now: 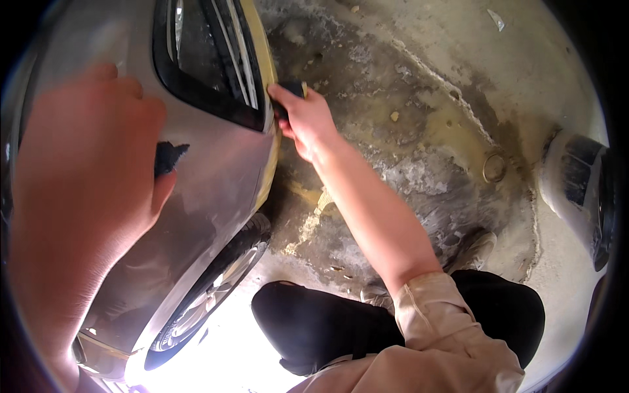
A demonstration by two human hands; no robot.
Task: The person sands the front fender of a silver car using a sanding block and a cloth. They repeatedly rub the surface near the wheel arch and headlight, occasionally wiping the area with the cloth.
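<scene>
My left hand (92, 144) looms large and blurred at the left, over the side of a grey car (216, 177). Its fingers are curled, and a dark, ragged-edged piece (170, 157) sticks out beside the thumb. My right hand (308, 121) reaches out to the car's edge below the corner of the rear side window (209, 52). It grips a small black block (291, 90), held close against a yellowish strip (267, 49) along the panel edge. The block's underside is hidden.
A car wheel (213, 291) stands below the panel, beside a glaring bright patch of floor. The stained, cracked concrete floor (406, 150) carries a ring-shaped mark (495, 168). A white and black rounded object (573, 190) is at the far right. My black-clad knees are bent below.
</scene>
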